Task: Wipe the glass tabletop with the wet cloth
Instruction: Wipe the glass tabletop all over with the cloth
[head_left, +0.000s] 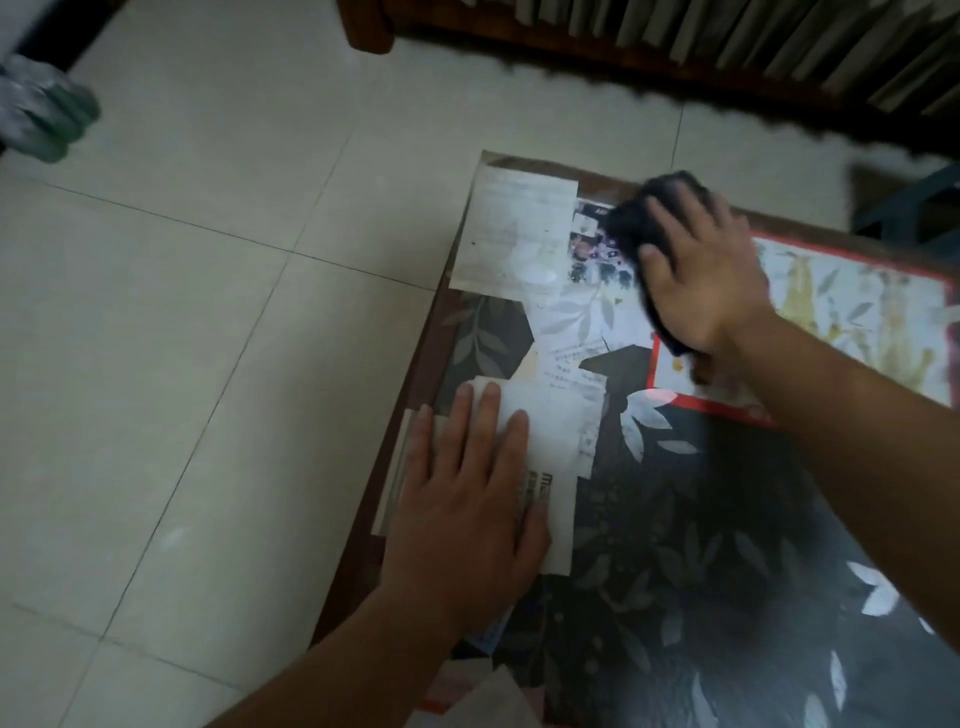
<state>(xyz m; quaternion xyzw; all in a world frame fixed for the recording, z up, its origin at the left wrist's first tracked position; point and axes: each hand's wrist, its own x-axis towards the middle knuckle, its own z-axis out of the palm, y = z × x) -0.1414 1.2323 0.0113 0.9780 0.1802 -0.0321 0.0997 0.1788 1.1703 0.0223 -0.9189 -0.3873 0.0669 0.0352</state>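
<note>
The glass tabletop (675, 519) takes up my right side; I judge I'm mid-wipe near its far left corner. My left hand (467, 499) braces flat, fingers spread; my right hand (701, 270) presses the dark wet cloth (631, 218), next sweeping toward me

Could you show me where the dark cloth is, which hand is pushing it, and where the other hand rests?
dark cloth (631, 226), head view, bare part ahead of the fingers.
right hand (706, 275), head view, back of the hand.
left hand (467, 504), head view, back of the hand.
</note>
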